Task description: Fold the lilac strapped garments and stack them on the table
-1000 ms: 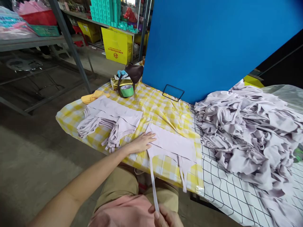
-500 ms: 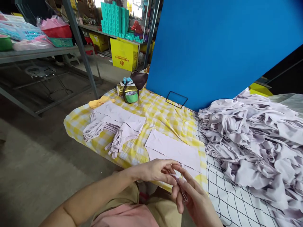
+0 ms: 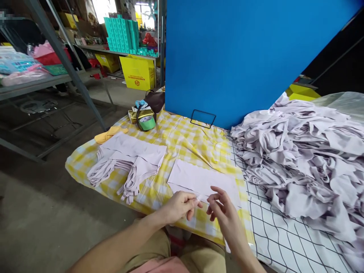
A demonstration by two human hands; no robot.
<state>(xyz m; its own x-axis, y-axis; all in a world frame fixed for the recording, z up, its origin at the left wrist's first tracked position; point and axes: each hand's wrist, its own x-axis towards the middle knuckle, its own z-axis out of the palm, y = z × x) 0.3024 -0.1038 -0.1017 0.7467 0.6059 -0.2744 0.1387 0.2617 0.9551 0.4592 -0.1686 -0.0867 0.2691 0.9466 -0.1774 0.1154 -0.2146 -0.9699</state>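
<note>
A flat pale lilac cloth piece (image 3: 199, 179) lies on the yellow checked tablecloth (image 3: 184, 140) near the table's front edge. My left hand (image 3: 179, 206) is closed in a pinch on one of its thin straps (image 3: 198, 197), just in front of the piece. Close to the right of it, my right hand (image 3: 223, 212) hovers with fingers loosely curled and apart, holding nothing that I can see. A neat stack of the same lilac pieces (image 3: 127, 157) with dangling straps lies to the left.
A big heap of crumpled lilac cloth (image 3: 301, 159) fills the right side on a black-and-white grid cover (image 3: 284, 242). A blue board (image 3: 233, 57) stands behind. Green tape roll (image 3: 147, 122), gold box and yellow cloth (image 3: 109, 134) sit at the back left. Metal shelving stands left.
The left hand left the cloth piece and came to the strap at the front edge; the right hand rose from below and let the strap go. The view shifted slightly.
</note>
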